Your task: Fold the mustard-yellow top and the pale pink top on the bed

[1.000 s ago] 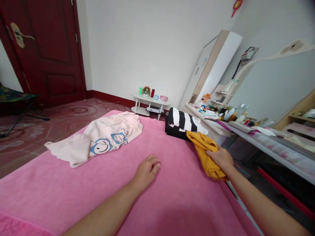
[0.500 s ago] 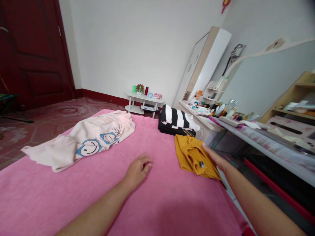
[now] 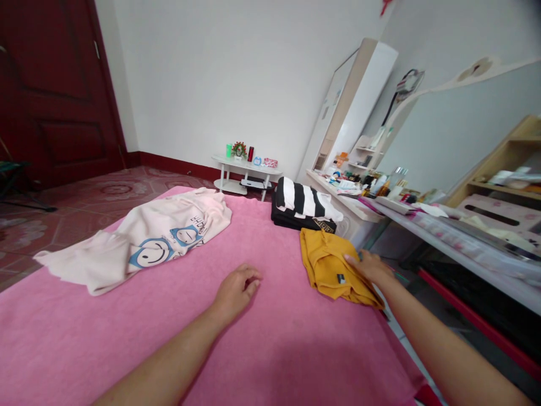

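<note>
A folded mustard-yellow garment (image 3: pixel 327 265) with a small dark label lies near the bed's right edge. My right hand (image 3: pixel 372 267) rests against its right side, fingers reaching onto the cloth without a visible grip. On the pink bed cover (image 3: pixel 270 316), my left hand (image 3: pixel 237 290) lies with loosely bent fingers, the thumb apart and nothing held. A pale pink top (image 3: pixel 143 231) with blue cartoon prints is spread to the left. Beyond the yellow garment sits a folded black-and-white striped garment (image 3: pixel 306 198) on top of folded black clothing (image 3: pixel 291 219).
A dressing table (image 3: pixel 422 213) crowded with bottles runs along the right side under a mirror (image 3: pixel 473 129). A low white table (image 3: pixel 249 164) stands past the bed's far end. At far left is a dark red door (image 3: pixel 63 90).
My right hand has turned from edge-on to lying over the yellow garment's right side, and the cloth there looks flatter. My left hand stays in place. The view has shifted slightly.
</note>
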Motion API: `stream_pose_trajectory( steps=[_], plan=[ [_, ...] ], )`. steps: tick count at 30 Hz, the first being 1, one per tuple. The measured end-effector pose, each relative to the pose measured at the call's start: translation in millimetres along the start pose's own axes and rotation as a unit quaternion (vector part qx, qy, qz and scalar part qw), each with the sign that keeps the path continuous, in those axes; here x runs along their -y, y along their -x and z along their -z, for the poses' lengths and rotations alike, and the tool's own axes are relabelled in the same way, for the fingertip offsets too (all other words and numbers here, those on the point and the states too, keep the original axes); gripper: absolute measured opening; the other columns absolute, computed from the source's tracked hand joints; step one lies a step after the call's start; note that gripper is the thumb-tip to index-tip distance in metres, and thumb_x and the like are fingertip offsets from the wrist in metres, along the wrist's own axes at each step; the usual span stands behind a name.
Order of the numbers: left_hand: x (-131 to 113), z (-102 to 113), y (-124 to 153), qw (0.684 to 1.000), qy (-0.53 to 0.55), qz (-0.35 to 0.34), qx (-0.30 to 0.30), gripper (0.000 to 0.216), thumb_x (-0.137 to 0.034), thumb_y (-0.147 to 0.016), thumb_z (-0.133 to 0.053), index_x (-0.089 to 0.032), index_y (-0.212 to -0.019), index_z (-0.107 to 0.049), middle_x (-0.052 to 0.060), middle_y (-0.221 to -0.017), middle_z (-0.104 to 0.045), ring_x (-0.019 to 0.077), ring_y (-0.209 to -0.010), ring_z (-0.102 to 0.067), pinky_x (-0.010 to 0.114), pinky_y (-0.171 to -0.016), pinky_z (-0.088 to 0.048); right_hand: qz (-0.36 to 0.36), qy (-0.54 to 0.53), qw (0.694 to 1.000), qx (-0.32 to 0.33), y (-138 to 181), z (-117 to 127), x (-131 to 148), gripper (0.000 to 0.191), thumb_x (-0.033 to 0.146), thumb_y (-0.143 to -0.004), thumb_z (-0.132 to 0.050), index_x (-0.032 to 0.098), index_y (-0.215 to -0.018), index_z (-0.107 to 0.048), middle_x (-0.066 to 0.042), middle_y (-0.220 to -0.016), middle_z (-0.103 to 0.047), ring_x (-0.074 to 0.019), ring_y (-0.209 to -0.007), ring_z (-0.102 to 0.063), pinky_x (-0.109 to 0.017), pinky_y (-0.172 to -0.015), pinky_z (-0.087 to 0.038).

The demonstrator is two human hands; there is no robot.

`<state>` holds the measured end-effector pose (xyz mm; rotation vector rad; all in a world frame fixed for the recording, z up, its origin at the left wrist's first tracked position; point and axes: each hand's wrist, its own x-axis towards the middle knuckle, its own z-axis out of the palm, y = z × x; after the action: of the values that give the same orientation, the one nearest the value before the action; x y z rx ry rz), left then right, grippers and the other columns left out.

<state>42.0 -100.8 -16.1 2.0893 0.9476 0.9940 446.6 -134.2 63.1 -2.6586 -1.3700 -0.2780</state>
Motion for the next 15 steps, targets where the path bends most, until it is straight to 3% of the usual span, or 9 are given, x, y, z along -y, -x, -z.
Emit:
stream_pose_trajectory(
  steps=[4, 7, 10, 12, 15],
  plan=[
    [1.6, -0.3, -1.1, 1.000, -0.002, 0.000, 0.002, 0.019, -0.017, -0.080, -0.053, -0.020, -0.090, -0.068, 0.005, -0.099, -0.062, 0.0166, -0.086, -0.060, 0.028, -0.079, -0.046, 0.081, 0.000, 0.994, -0.074, 7.8, -9.8, 37.7, 0.071, 0.065, -0.087, -0.019, 0.024, -0.143, -0.030, -0.012, -0.148, -0.030, -0.0302, -0.133, -0.032, -0.050, -0.103, -0.030],
    [2.0, -0.4, -1.1, 1.000, 0.003, -0.005, 0.002, 0.020, -0.015, -0.079, -0.052, -0.020, -0.091, -0.068, 0.005, -0.100, -0.062, 0.0162, -0.087, -0.059, 0.028, -0.079, -0.046, 0.093, 0.031, 0.994, 0.038, 14.3, -38.6, 55.6, 0.069, 0.065, -0.087, -0.020, 0.030, -0.146, -0.020, -0.004, -0.154, -0.016, -0.0282, -0.140, -0.015, -0.055, -0.107, -0.020],
    [1.6, -0.1, -0.6, 1.000, 0.004, -0.009, 0.000, 0.020, -0.015, -0.079, -0.052, -0.019, -0.091, -0.068, 0.005, -0.099, -0.062, 0.0157, -0.084, -0.059, 0.027, -0.077, -0.046, 0.066, 0.048, 0.989, 0.126, 15.5, -56.6, 60.3, 0.073, 0.067, -0.085, -0.020, 0.030, -0.147, -0.014, -0.003, -0.156, -0.007, -0.0294, -0.141, -0.007, -0.059, -0.106, -0.016],
    [0.9, 0.4, -0.2, 1.000, 0.003, -0.011, 0.000, 0.020, -0.014, -0.079, -0.052, -0.019, -0.091, -0.068, 0.005, -0.097, -0.063, 0.0155, -0.082, -0.059, 0.027, -0.076, -0.046, 0.056, 0.031, 0.988, 0.142, 15.4, -53.4, 61.3, 0.072, 0.065, -0.086, -0.024, 0.029, -0.147, -0.014, -0.005, -0.156, -0.005, -0.0302, -0.141, -0.005, -0.061, -0.105, -0.014],
    [0.1, 0.6, 0.8, 1.000, -0.003, -0.016, 0.002, 0.019, -0.014, -0.079, -0.052, -0.018, -0.089, -0.068, 0.005, -0.094, -0.062, 0.0157, -0.082, -0.059, 0.027, -0.076, -0.046, 0.038, -0.028, 0.987, 0.151, 21.8, -32.0, 70.1, 0.075, 0.062, -0.083, -0.039, 0.024, -0.146, -0.023, -0.012, -0.154, -0.014, -0.0348, -0.139, -0.013, -0.063, -0.104, -0.015]
  ],
)
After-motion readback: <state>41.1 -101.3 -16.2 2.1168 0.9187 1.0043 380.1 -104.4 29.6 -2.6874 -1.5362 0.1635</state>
